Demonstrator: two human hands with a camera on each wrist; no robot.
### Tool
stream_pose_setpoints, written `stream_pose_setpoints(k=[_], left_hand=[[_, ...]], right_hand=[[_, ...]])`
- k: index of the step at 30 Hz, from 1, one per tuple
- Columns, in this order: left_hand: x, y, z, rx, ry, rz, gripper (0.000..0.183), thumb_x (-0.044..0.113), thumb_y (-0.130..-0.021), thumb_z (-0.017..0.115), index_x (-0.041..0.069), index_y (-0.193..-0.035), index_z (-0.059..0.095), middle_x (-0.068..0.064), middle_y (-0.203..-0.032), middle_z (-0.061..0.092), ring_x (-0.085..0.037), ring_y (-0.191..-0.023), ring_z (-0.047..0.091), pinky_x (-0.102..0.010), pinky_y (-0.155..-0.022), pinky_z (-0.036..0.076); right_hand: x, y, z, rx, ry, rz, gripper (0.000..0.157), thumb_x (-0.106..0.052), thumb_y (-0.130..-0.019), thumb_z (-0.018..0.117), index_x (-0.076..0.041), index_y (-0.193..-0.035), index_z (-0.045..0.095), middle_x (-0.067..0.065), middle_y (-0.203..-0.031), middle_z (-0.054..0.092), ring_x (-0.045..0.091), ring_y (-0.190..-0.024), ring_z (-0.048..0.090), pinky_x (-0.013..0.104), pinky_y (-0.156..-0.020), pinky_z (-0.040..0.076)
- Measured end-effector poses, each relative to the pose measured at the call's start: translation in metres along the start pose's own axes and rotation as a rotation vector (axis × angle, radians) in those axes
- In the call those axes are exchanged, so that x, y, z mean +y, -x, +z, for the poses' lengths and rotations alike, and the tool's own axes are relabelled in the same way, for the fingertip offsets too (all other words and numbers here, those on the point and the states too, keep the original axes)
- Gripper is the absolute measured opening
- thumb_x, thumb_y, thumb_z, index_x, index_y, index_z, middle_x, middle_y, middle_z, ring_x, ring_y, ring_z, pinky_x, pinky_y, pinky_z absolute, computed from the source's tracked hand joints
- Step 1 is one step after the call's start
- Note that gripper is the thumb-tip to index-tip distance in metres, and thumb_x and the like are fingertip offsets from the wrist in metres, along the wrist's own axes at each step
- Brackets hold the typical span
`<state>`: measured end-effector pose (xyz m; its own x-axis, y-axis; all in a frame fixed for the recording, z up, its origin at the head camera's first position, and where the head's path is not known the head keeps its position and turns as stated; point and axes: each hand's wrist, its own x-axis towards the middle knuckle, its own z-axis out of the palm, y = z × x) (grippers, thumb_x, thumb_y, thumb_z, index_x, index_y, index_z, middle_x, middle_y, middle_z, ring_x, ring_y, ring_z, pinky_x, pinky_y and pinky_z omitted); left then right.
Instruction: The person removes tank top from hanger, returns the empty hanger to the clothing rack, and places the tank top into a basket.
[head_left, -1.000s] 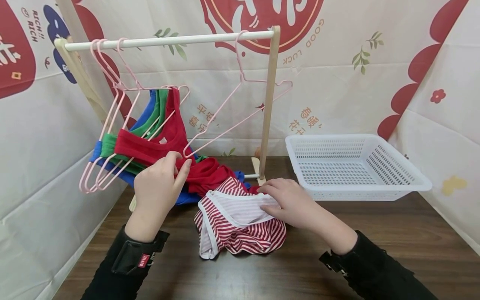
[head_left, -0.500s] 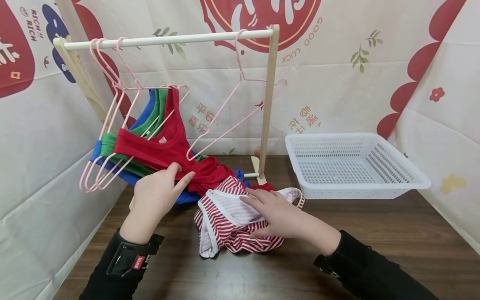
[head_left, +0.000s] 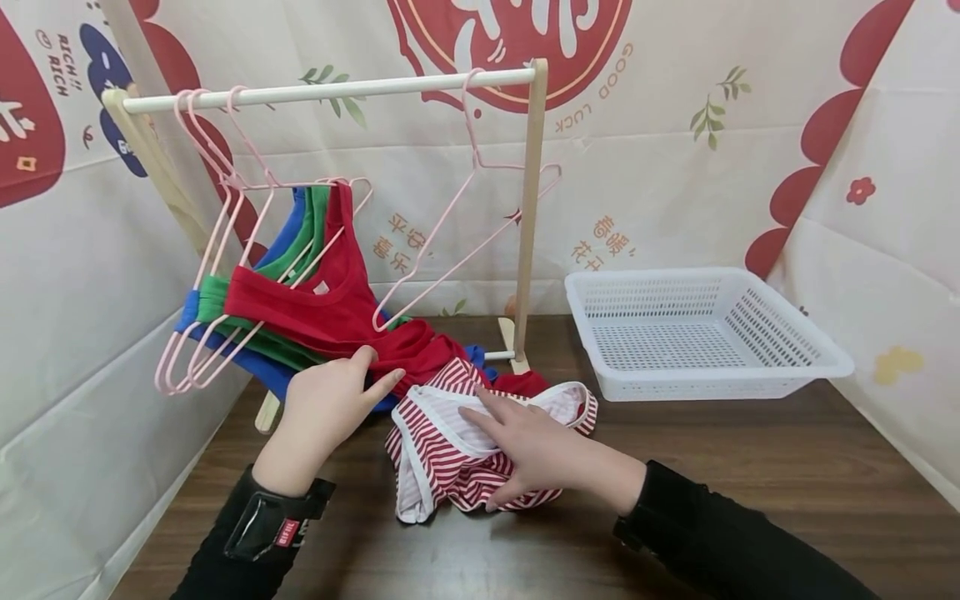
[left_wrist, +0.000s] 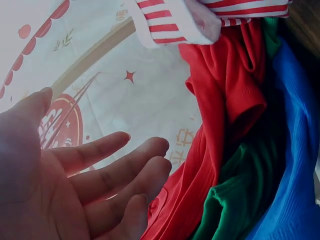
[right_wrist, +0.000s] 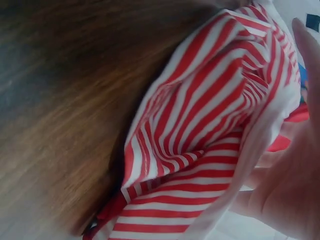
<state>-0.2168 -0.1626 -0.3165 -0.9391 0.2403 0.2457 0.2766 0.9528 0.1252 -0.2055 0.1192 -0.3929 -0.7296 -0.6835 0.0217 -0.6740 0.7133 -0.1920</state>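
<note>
A crumpled red-and-white striped sleeveless top with white trim [head_left: 431, 462] lies on the table. My right hand [head_left: 536, 450] rests over it, fingers spread; in the right wrist view the fingers lie along the white edge of the striped top [right_wrist: 200, 110]. My left hand [head_left: 330, 408] is beside the hanging red tank top [head_left: 296, 304], its fingers loosely extended. Seen from the left wrist, nothing lies in the left palm [left_wrist: 55, 200]. Behind the red tank top hang a green top [head_left: 215, 298] and a blue top [head_left: 281, 237], largely hidden.
A rack with a white rail [head_left: 337, 87] and wooden posts stands at the back left. A bare pink hanger [head_left: 438, 223] hangs near its right post [head_left: 531, 208]. On the right sits a white perforated basket [head_left: 705, 385]. Printed cloth surrounds the table [head_left: 720, 450].
My right hand has moved left and nearer over the striped top, uncovering its far right part. My left hand has shifted slightly down and right. The bare hanger has turned a little.
</note>
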Motion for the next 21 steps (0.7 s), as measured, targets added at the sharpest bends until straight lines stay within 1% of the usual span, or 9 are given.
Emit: stream_pose_setpoints(k=[2,5,8,12,14,17,19,21], left_hand=[[0.001,0.000,0.002,-0.007,0.000,0.006,0.051,0.056,-0.092,0.056,0.009,-0.109,0.060,0.002,-0.061,0.053,-0.017,-0.057,0.054,-0.034,-0.054,0.047],[0.003,0.000,0.005,-0.007,-0.002,0.013,0.044,0.053,-0.092,0.059,0.010,-0.103,0.059,0.003,-0.058,0.049,-0.016,-0.053,0.050,-0.033,-0.051,0.044],[0.004,0.000,0.007,-0.007,-0.002,0.020,0.040,0.049,-0.092,0.061,0.011,-0.101,0.058,0.003,-0.057,0.048,-0.016,-0.052,0.049,-0.032,-0.050,0.042],[0.004,0.001,0.009,-0.001,-0.005,0.027,0.038,0.047,-0.092,0.062,0.011,-0.103,0.059,0.003,-0.056,0.048,-0.016,-0.051,0.048,-0.031,-0.049,0.041],[0.004,0.002,0.009,-0.007,0.001,0.025,0.038,0.046,-0.092,0.063,0.011,-0.104,0.059,0.004,-0.056,0.047,-0.016,-0.051,0.048,-0.031,-0.049,0.041],[0.005,0.002,0.009,-0.023,0.007,0.023,0.039,0.046,-0.092,0.063,0.010,-0.107,0.060,0.004,-0.057,0.049,-0.015,-0.051,0.049,-0.031,-0.049,0.042],[0.006,0.002,0.009,-0.030,0.004,0.029,0.039,0.046,-0.092,0.063,0.010,-0.108,0.060,0.004,-0.058,0.050,-0.015,-0.052,0.050,-0.032,-0.050,0.043],[0.007,0.001,0.009,-0.029,-0.001,0.038,0.039,0.045,-0.092,0.063,0.010,-0.109,0.060,0.004,-0.059,0.051,-0.015,-0.053,0.051,-0.032,-0.051,0.044]], right_hand=[[-0.001,-0.003,0.002,-0.020,0.021,0.003,0.114,-0.059,-0.066,0.083,-0.025,-0.156,0.022,0.011,-0.161,0.013,0.033,-0.140,0.030,0.059,-0.102,0.035],[-0.001,-0.006,0.004,-0.059,0.054,0.008,0.106,-0.045,-0.070,0.085,-0.025,-0.155,0.025,0.010,-0.160,0.018,0.033,-0.138,0.035,0.057,-0.099,0.039],[0.000,-0.008,0.005,-0.065,0.072,0.000,0.094,-0.030,-0.075,0.085,-0.023,-0.152,0.033,0.011,-0.156,0.029,0.033,-0.135,0.040,0.054,-0.099,0.041],[0.003,-0.008,0.005,-0.021,0.080,0.000,0.073,-0.015,-0.080,0.080,-0.023,-0.145,0.046,0.010,-0.142,0.048,0.027,-0.126,0.050,0.046,-0.097,0.045],[0.005,-0.008,0.005,0.011,0.088,0.000,0.062,-0.011,-0.084,0.075,-0.024,-0.140,0.052,0.007,-0.132,0.055,0.023,-0.117,0.056,0.041,-0.092,0.049],[0.008,-0.007,0.005,0.065,0.114,-0.018,0.047,-0.010,-0.090,0.067,-0.026,-0.133,0.059,0.002,-0.119,0.062,0.019,-0.106,0.061,0.036,-0.083,0.052],[0.010,-0.006,0.004,0.098,0.125,-0.038,0.040,-0.010,-0.092,0.065,-0.025,-0.129,0.063,0.001,-0.114,0.064,0.018,-0.102,0.062,0.035,-0.081,0.052],[0.013,-0.004,0.003,0.124,0.126,-0.053,0.037,-0.010,-0.091,0.065,-0.023,-0.125,0.066,0.002,-0.113,0.065,0.019,-0.103,0.063,0.034,-0.082,0.053]])
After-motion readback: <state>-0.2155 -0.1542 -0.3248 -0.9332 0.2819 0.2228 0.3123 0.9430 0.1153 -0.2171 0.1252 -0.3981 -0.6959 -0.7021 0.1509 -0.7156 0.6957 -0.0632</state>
